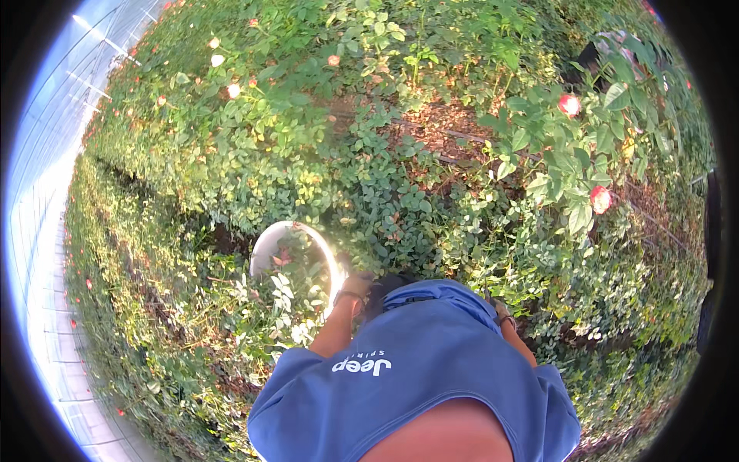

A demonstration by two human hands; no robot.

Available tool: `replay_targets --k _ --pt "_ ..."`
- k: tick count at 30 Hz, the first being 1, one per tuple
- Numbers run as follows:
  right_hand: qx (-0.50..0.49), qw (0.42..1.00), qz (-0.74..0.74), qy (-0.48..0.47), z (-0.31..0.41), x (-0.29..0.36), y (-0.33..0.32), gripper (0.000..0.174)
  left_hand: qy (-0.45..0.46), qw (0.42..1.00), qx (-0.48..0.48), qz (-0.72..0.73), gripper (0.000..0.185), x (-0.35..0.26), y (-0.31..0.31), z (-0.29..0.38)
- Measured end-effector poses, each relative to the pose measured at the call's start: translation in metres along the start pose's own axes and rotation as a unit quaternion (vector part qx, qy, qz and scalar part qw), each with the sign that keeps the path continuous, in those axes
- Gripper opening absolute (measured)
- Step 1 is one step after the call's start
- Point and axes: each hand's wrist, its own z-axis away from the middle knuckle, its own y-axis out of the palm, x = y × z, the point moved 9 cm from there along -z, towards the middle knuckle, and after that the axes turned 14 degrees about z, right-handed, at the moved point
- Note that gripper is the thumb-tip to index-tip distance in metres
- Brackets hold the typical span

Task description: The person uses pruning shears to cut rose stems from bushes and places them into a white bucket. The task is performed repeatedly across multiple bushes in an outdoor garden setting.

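Note:
At the near right rim of a white bucket (270,245) is my left hand (359,284), which appears to grip it; glare blurs the fingers. Leafy cut or growing stems (283,300) show in and over the bucket, and I cannot tell which are inside. My right hand (501,310) hangs low beside my right hip, close to green rose leaves. The blue shirt (439,346) covers part of it, and a dark shape lies at its fingers. Whether it holds something cannot be made out.
Dense rose bushes (392,190) surround me. Red-and-white roses (569,105) stand at the right, paler roses (233,90) at the far left. Thin lines or pipes (467,136) cross leaf-littered ground. A partly hidden figure (615,49) shows upper right. Greenhouse sheeting (58,104) bounds the left.

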Motion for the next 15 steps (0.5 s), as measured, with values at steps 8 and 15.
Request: replay_targets --k 8,15 --pt "-0.007 0.999 0.045 -0.016 0.007 0.001 -0.026 0.052 -0.058 0.978 -0.037 0.195 0.033 0.031 0.005 0.004" --pt "0.007 0.997 0.07 -0.023 -0.003 -0.017 -0.022 0.057 -0.052 0.996 0.015 0.076 0.032 0.049 0.023 0.039"
